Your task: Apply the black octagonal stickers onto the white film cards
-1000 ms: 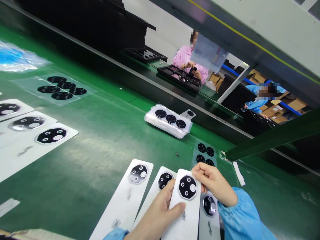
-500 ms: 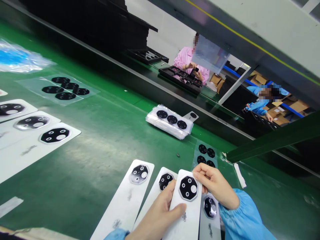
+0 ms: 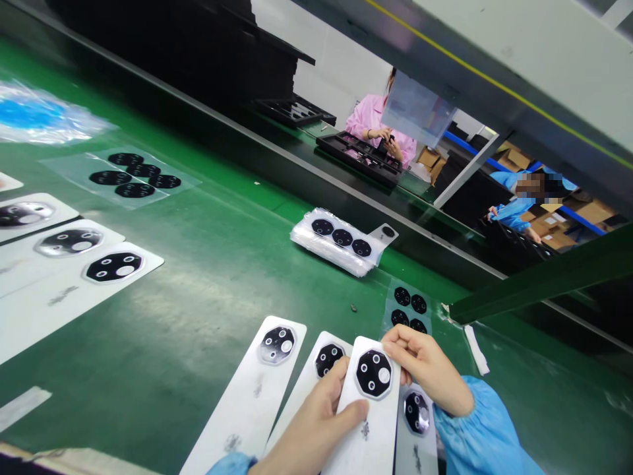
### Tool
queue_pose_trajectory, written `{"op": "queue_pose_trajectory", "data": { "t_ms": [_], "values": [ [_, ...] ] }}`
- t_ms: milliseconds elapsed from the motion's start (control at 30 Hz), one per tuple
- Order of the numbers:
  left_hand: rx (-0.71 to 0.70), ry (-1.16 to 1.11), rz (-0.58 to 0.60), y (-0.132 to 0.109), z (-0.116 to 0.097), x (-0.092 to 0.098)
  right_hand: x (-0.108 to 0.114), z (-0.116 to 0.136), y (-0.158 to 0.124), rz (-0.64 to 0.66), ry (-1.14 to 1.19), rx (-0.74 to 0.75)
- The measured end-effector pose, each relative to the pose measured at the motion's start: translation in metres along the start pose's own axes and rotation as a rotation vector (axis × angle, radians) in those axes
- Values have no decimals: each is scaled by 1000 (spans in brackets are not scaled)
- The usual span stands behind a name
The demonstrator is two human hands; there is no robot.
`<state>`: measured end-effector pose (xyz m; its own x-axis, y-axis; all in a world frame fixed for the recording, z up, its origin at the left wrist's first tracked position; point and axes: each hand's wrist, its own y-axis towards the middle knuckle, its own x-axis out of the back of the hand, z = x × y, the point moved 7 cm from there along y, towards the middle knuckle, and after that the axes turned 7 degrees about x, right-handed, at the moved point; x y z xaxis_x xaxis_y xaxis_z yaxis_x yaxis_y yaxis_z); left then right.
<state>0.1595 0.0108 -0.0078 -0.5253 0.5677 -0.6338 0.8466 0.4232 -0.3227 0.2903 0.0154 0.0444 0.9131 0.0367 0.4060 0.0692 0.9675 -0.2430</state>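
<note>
- One white panel (image 3: 382, 425), flat and long, with rounded upper corners; located at the near side of the tabletop (image 3: 222, 284), in both hands, lower end out of frame.
- One black octagonal plate (image 3: 374, 373) with a pale bevelled rim, near the panel's upper end; three ringed holes and one larger white circle.
- Left hand (image 3: 316, 415): clamped on the panel, thumb laid across the face below the plate, fingers at the left edge (their tips partly out of sight).
- Right hand (image 3: 422, 359): thumb and fingers together on the upper right edge, just beside the plate.
- Two further white panels (image 3: 250, 399) to the left, and one greyish panel (image 3: 416, 448) to the right, partly covered by the held one.
- One clear sheet of black discs (image 3: 401, 300), just beyond the right hand.
- Handling, as judged: light, thin and fairly stiff; smooth face, likely slippery to dry fingers; glossy plate probably prone to smudges and scratches, edges to chipping.
- Recommended hold: long side edges, thumb on the plain white area below the plate; second grip at the upper edge, clear of the black surface.
</note>
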Motion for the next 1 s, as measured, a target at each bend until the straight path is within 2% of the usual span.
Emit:
{"op": "queue_pose_trajectory", "data": {
  "t_ms": [633,733,833,900,1000],
  "values": [
    [-20,25,-3,-2,-9,-2,2,3,-5,-18,-25,14],
    [-6,6,-36,-4,-11,-2,31,-3,-5,-98,-80,21],
    [55,-31,-88,-7,-6,2,88,-17,-7,-328,-333,47],
    [82,-27,-126,-8,-2,5,119,-34,-7,-416,-424,23],
    [94,-7,-164,-7,1,9,137,-61,-2,-383,-502,15]
  ]
}}
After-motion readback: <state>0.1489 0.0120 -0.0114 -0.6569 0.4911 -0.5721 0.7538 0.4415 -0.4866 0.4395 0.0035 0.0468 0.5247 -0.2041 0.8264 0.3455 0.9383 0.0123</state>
